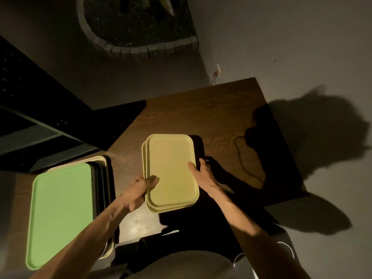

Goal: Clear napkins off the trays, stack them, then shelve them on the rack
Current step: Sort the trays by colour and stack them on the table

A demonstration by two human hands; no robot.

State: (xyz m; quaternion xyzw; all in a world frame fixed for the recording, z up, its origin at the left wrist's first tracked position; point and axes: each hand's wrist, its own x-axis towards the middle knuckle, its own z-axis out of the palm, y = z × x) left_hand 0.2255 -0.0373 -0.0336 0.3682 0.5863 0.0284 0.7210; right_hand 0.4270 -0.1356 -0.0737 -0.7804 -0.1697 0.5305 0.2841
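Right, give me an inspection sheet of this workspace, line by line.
Surface: wooden table, partly in shadow.
Job's things: yellow trays, stacked, held in both hands; second stack topped by a green tray at the left; no napkins seen.
Clutter: nothing seen.
Grippers: left hand grips the yellow trays' left edge; right hand grips the right edge.
Cables: nothing seen for certain.
Surroundings: dark perforated rack at left; brick-edged planter beyond.

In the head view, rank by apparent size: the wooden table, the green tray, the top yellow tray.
1. wooden table
2. green tray
3. top yellow tray
The green tray sits nearer the camera, so its edge over the yellow one is unsure.
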